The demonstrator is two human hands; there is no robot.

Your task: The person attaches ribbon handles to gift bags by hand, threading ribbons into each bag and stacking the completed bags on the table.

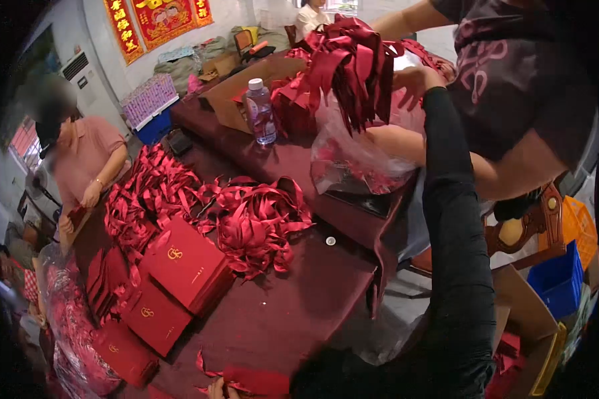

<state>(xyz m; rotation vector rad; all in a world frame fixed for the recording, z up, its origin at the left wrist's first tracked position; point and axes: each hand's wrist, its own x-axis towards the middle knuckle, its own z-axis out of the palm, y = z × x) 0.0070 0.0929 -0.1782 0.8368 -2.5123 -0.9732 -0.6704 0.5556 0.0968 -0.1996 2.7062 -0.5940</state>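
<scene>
At the bottom edge, my left hand (218, 389) is closed on a red paper piece (256, 382), with a thin red ribbon beside it. My right hand (414, 86), at the end of a black sleeve, is raised at the right side of a hanging bunch of dark red ribbons (356, 73). Its visible fingers are apart and curved; the ribbons partly hide them. Below the bunch is a clear plastic bag (353, 163) with red pieces inside. Stacked red bags with gold print (186, 265) lie beside a heap of loose red ribbons (256, 226).
A co-worker in a dark shirt (506, 73) stands at the right, arms near the ribbons. A bottle (261, 113) and an open carton (226, 100) stand on the table. Another person (90, 149) works at the left. A blue crate (556, 279) is at the lower right.
</scene>
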